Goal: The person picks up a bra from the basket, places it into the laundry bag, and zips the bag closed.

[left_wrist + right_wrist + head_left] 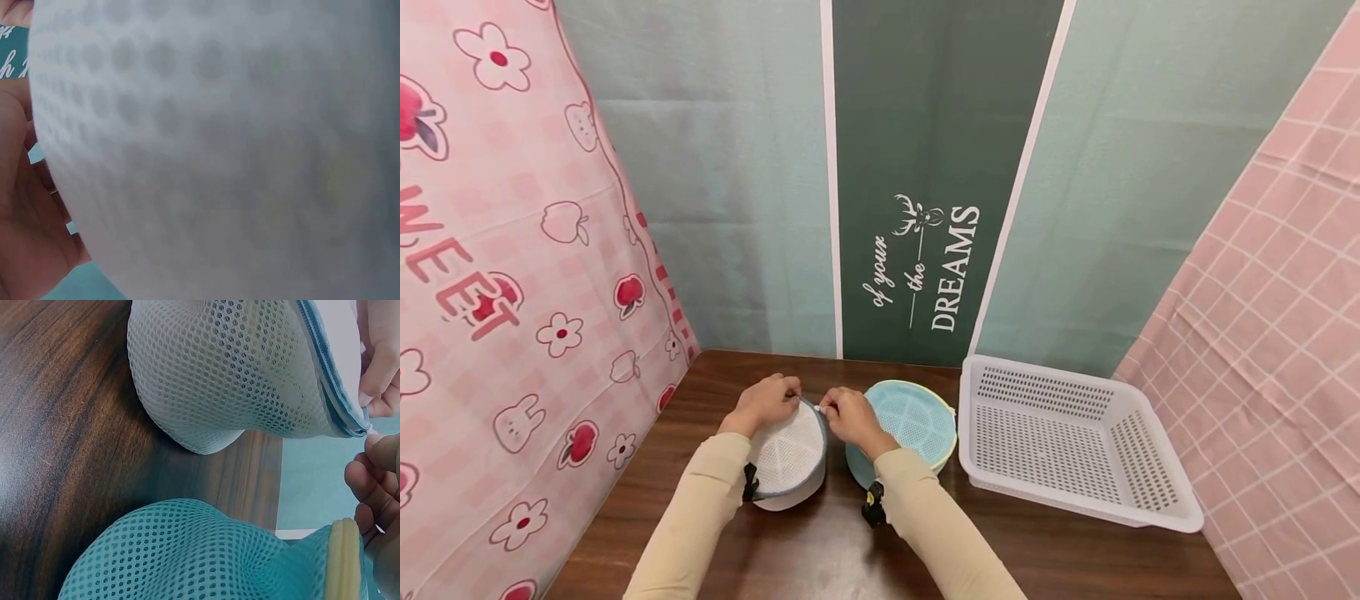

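A round white mesh laundry bag (788,454) with a blue-grey zipper round its top stands on the table at the left. My left hand (767,402) reaches over its top and pinches the far edge by the zipper. Beside it, my right hand (852,417) pinches the small zipper pull (372,430) at the same corner; the right wrist view shows both sets of fingertips close together there. A teal mesh laundry bag (910,417) with a yellow zipper stands under my right forearm. White mesh (187,156) fills most of the left wrist view, blurred.
A white perforated plastic basket (1045,492) stands on the right of the brown wooden table (820,550), close to the teal bag. Printed cloths hang behind the table and on both sides, among them a pink checked one (1262,333).
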